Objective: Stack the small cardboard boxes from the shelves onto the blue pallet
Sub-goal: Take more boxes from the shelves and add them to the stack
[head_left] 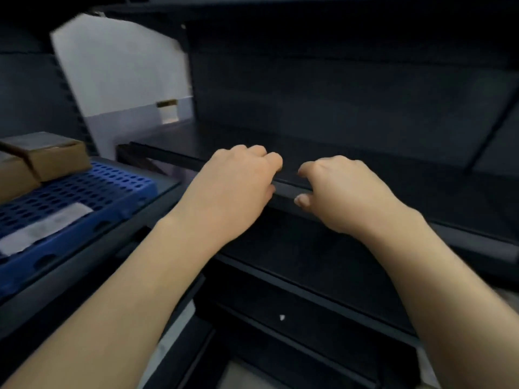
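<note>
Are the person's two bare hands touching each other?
Apart. The head view shows black metal shelf edge between the left hand and the right hand.
</note>
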### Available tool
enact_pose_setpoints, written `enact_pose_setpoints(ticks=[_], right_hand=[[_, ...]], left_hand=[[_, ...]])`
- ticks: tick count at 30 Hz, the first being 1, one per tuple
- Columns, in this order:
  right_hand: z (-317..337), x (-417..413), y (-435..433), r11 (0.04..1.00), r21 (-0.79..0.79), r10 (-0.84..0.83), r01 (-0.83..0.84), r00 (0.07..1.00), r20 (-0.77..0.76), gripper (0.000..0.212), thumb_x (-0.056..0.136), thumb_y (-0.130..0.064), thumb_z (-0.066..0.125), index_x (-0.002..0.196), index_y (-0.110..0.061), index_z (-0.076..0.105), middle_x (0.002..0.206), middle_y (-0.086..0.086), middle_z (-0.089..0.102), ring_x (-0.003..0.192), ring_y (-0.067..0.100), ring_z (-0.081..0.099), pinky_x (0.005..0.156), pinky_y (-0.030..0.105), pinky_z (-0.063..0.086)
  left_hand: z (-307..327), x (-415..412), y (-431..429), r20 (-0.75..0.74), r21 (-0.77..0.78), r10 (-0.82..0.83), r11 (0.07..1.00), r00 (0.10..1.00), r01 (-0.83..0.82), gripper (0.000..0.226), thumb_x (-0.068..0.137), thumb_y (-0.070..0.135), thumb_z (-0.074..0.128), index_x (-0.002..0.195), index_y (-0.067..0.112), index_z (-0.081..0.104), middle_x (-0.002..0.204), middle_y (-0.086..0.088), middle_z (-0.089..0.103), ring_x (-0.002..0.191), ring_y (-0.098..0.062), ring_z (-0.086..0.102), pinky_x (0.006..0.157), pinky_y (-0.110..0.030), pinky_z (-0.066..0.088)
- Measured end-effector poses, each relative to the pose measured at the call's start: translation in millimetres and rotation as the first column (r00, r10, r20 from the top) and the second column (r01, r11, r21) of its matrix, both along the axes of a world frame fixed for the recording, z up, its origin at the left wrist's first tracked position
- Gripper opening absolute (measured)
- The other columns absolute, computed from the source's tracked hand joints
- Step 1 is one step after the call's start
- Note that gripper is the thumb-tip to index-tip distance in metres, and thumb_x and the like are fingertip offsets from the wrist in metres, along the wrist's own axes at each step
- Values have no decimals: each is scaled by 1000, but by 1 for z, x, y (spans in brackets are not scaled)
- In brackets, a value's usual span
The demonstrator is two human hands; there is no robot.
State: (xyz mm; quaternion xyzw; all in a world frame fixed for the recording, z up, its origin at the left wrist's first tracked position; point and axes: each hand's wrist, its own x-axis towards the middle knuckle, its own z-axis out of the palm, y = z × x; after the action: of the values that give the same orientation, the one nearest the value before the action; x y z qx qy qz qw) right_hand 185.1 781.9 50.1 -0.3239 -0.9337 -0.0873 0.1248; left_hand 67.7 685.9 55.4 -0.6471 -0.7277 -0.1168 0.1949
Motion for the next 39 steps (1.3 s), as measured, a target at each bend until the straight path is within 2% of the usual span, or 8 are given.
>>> enact_pose_setpoints(ticks=[5,10,14,19,22,26,34,39], right_hand=[[-3,112,-1,952,-40,-303,304,953,26,30,94,-32,53,117,-14,56,109,7,64,100,29,57,78,35,41],[-3,230,-8,827,-65,-558,559,829,27,29,93,-32,54,115,-13,56,109,8,64,100,29,57,79,35,42],[-12,323,-16,716,-101,-691,691,722,34,34,92,-33,56,120,-14,56,112,8,63,103,29,58,85,37,46],[-27,434,-18,583,-135,-797,801,596,99,37,91,-37,58,119,-14,57,107,9,64,100,29,60,84,38,50],[-40,489,-14,536,-159,-822,829,555,127,38,90,-38,58,120,-15,56,108,8,64,99,28,61,85,41,52],[-61,538,-4,502,-216,-826,838,538,167,38,91,-38,57,122,-16,55,109,8,64,97,27,61,81,38,53],[-108,551,45,549,-331,-735,768,632,247,39,93,-37,55,126,-15,54,115,10,61,104,27,58,83,35,46],[-145,544,83,546,-377,-717,748,650,251,40,93,-37,55,127,-16,53,113,8,61,105,25,57,87,35,46]], left_hand=[[-5,87,38,7,5,-267,964,964,267,28,95,28,44,122,21,49,111,2,55,102,-19,51,87,-35,43],[-5,190,66,23,11,-506,862,862,506,29,96,27,44,123,21,48,112,3,55,101,-18,51,87,-33,43],[-16,279,79,28,-8,-630,777,776,630,26,95,28,45,120,21,49,111,4,55,101,-18,52,85,-32,43],[-42,392,101,48,-64,-702,708,710,704,27,96,29,44,121,21,49,114,3,56,104,-19,52,89,-35,44],[-64,451,112,109,-97,-710,689,696,718,29,96,28,45,123,20,50,117,3,56,108,-19,52,91,-34,41],[-98,501,128,169,-155,-682,694,711,703,30,95,28,46,123,18,51,118,1,57,109,-20,52,91,-35,41],[-165,521,177,231,-362,-519,739,823,568,29,95,28,47,120,15,52,116,-5,57,104,-25,53,85,-36,43],[-211,515,214,269,-346,-443,784,855,515,31,93,31,51,117,11,54,118,-8,58,108,-26,55,88,-38,41]])
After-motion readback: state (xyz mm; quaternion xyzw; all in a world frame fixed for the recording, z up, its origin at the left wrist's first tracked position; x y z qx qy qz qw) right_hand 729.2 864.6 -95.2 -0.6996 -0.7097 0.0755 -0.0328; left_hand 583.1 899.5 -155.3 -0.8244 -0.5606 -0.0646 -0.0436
